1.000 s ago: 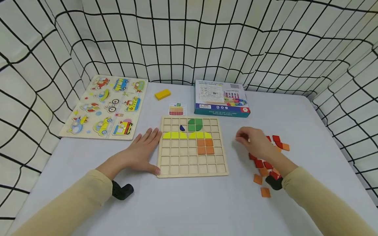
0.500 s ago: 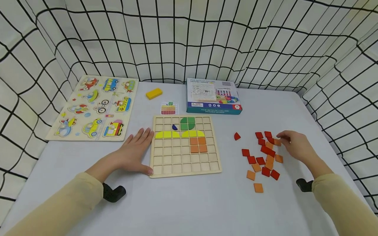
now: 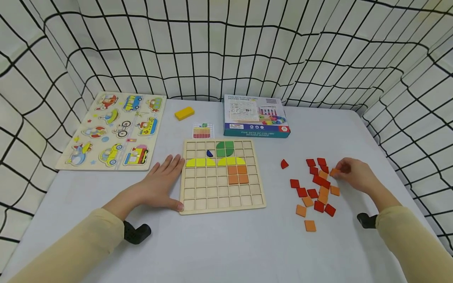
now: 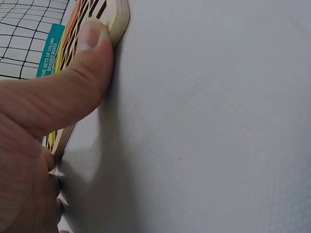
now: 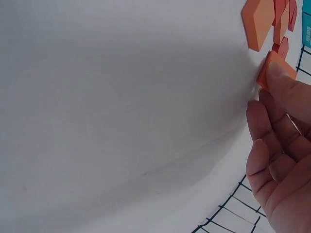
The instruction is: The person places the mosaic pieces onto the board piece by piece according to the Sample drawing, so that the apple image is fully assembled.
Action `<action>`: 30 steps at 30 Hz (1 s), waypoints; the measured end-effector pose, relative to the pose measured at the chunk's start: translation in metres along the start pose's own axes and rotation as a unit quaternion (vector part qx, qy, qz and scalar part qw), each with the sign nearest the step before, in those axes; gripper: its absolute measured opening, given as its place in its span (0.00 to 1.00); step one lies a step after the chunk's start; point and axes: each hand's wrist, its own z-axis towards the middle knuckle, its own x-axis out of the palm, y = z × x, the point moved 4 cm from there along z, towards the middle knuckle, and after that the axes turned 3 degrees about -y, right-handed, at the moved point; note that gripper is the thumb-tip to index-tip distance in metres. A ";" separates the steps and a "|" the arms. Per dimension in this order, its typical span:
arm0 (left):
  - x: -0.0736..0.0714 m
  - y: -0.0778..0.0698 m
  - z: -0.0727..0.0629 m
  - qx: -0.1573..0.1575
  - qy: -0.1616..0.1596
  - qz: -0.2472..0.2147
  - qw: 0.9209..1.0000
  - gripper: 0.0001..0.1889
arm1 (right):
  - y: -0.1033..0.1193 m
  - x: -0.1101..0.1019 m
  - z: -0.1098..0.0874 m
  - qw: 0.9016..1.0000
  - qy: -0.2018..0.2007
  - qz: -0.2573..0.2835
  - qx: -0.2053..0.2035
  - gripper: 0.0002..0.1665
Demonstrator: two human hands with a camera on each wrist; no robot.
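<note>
In the head view a wooden grid board [image 3: 209, 192] lies mid-table, bearing green, yellow, blue and orange pieces. My left hand [image 3: 155, 184] rests flat along its left side, fingers straight, thumb on the near left corner; the left wrist view shows that thumb [image 4: 90, 63] on the rim. To the right, my right hand [image 3: 355, 173] pinches an orange square tile [image 3: 334, 172] at the far right of a loose spread of tiles. The right wrist view has the thumb on top of this orange tile [image 5: 279, 70], which is tilted; the fingers below are curled.
Red tiles [image 3: 321, 181] and orange tiles [image 3: 310, 226] lie scattered right of the board, with a red rounded piece [image 3: 284, 164] nearer it. Behind stand a pattern card [image 3: 203, 130], yellow block [image 3: 184, 113] and box [image 3: 256, 116]. A vehicle puzzle [image 3: 113, 131] lies left; netting surrounds the table.
My right hand has moved right from beside the red rounded piece to the spread's far edge and taken hold of an orange tile. The left hand stays at the board; the head view has shifted slightly.
</note>
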 end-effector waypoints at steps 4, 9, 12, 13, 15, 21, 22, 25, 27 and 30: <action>-0.001 0.001 -0.001 -0.001 -0.001 0.000 1.000 0.71 | 0.004 -0.003 -0.002 1.000 -0.009 0.006 -0.009 0.15; -0.003 0.000 -0.004 -0.003 -0.002 -0.002 1.000 0.71 | 0.035 -0.008 -0.001 0.998 -0.026 0.040 -0.037 0.13; -0.003 0.000 -0.004 -0.006 0.003 -0.008 1.000 0.71 | 0.071 -0.005 0.003 0.995 -0.016 0.083 -0.050 0.14; -0.003 -0.001 -0.004 -0.006 0.005 -0.009 1.000 0.71 | 0.084 -0.003 0.005 0.994 -0.010 0.097 -0.055 0.15; -0.002 -0.002 -0.003 -0.004 0.007 -0.012 1.000 0.70 | 0.110 0.003 0.010 0.990 -0.002 0.121 -0.067 0.15; -0.002 -0.004 -0.001 -0.003 0.016 -0.009 1.000 0.71 | 0.190 0.039 0.024 0.982 0.031 0.148 -0.115 0.11; -0.002 -0.004 -0.002 -0.004 0.016 -0.008 1.000 0.71 | 0.203 0.046 0.026 0.980 0.038 0.150 -0.123 0.10; -0.004 -0.004 -0.003 -0.008 0.014 -0.005 1.000 0.71 | 0.239 0.064 0.032 0.976 0.062 0.149 -0.144 0.08; -0.005 -0.003 -0.003 -0.007 0.011 -0.004 1.000 0.71 | 0.258 0.075 0.035 0.975 0.074 0.143 -0.153 0.08; -0.004 -0.002 -0.004 -0.008 0.011 -0.002 1.000 0.71 | 0.279 0.089 0.038 0.974 0.093 0.134 -0.160 0.07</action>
